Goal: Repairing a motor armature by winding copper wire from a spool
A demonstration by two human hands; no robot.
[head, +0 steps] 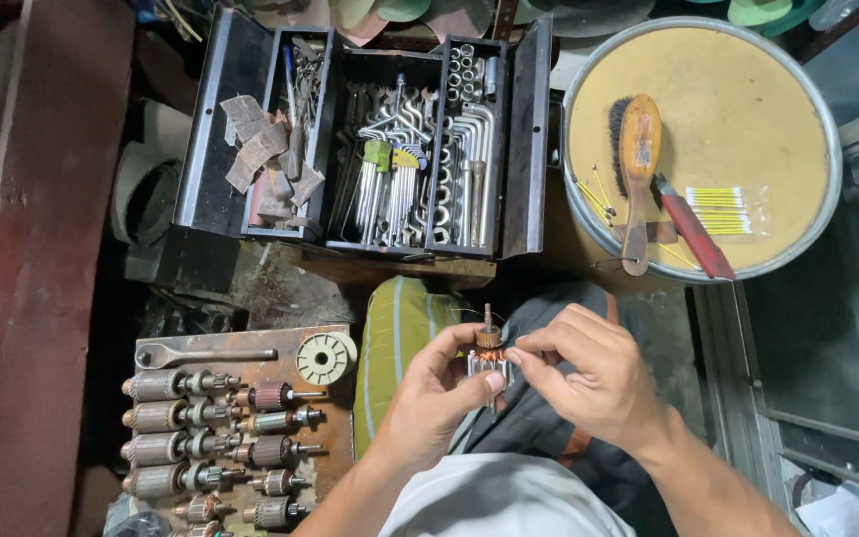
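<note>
Hands: your left hand [434, 393] grips a small motor armature [489, 360] upright over your lap; your right hand [584, 383] pinches at its top.
Behind: open black toolbox [370, 149].
Left: armatures in 2 rows [216, 438] on a rusty tray.

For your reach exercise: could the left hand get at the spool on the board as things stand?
Probably not yet: the left hand holds the armature. The path to the spool looks clear.
</note>
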